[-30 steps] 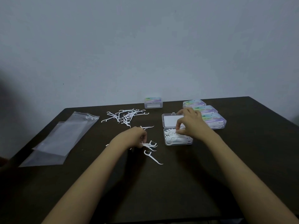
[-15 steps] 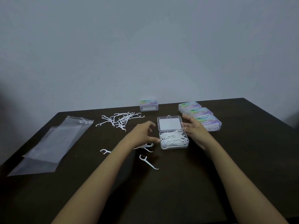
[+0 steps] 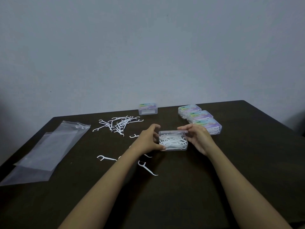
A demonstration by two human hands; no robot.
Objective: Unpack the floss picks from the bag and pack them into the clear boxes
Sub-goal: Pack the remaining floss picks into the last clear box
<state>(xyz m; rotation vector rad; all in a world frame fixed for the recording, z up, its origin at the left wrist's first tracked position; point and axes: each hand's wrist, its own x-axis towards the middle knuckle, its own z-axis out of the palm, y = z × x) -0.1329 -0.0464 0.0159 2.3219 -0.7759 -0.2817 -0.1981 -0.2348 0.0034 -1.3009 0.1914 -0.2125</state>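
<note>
Broadly, the desk (image 3: 247,162) carried everything, with the flat bags (image 3: 49,149) well to the left of the left grip (image 3: 148,139). Three shut boxes (image 3: 204,119) lay just beyond the right grip (image 3: 198,139). Between both grips sat the box (image 3: 173,142), full of picks, its long axis running left to right. The left grip clamped its left end. The right grip curled round its right end, fingers (image 3: 182,128) on the lid (image 3: 173,132), which hung low but seemingly unlatched. Pressing it down looked the likely next move, both grips equally near. Loose picks (image 3: 118,123) lay beyond and left of the left grip.
</note>
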